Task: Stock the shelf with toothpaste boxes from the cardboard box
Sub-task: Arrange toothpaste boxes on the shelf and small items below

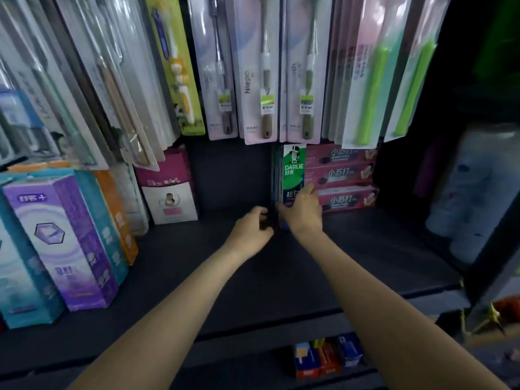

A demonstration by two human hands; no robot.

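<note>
Both arms reach deep toward the back edge of the dark flat shelf (281, 277), where a row of upright green-and-blue Darlie toothpaste boxes (294, 173) stands on end, touching a stack of three flat pink toothpaste cartons (343, 175) on its right. The right hand (302, 212) lies against the front face of the foremost box, fingers spread narrowly over its lower half and thumb at its left edge. The left hand (254, 229) curls half-closed at the row's dark left side; whether it pinches a box or only steadies the row, I cannot tell. The cardboard supply box is not in view.

The step looks like seating the row squarely. To do it well, press the boxes right until flush with the pink stack, keep them vertical with faces forward, and release only once they stand unaided. The hanging carded toothbrush packs (261, 80) dangle just above, so withdraw the hands low. The bare gap leftward, toward the white-and-magenta carton (168, 192), leaves room for more boxes.
</note>
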